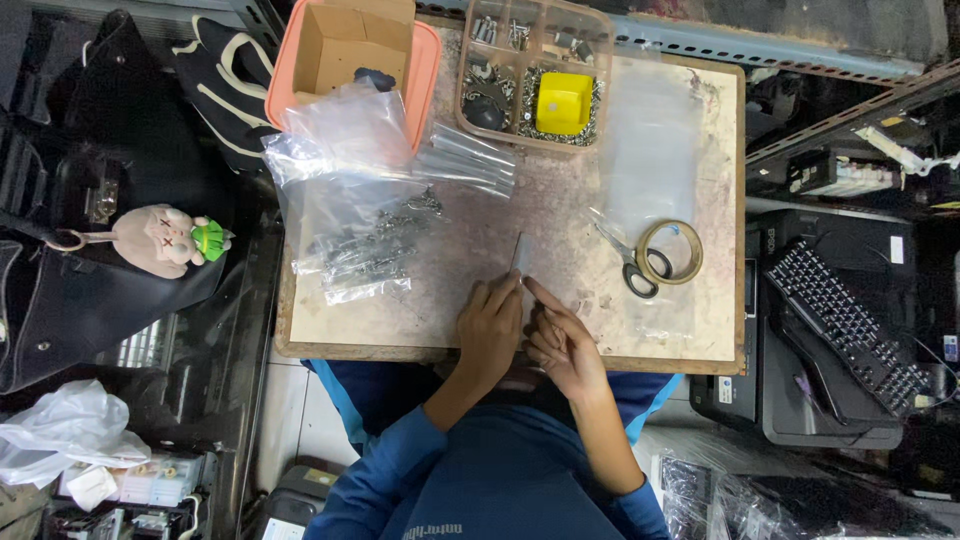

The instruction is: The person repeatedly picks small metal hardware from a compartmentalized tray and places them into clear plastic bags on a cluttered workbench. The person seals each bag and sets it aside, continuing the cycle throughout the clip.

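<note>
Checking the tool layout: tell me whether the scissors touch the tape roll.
Touching. The head view shows the scissors with one black handle loop lying inside the tape roll, its edge overlapping the ring with no gap visible.

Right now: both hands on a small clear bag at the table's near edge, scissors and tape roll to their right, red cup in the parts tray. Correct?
Not quite: the cup in the parts tray is yellow, not red, as the head view shows. The rest holds: the left hand and right hand pinch a small clear bag near the table edge, with scissors and tape roll to their right.
</note>
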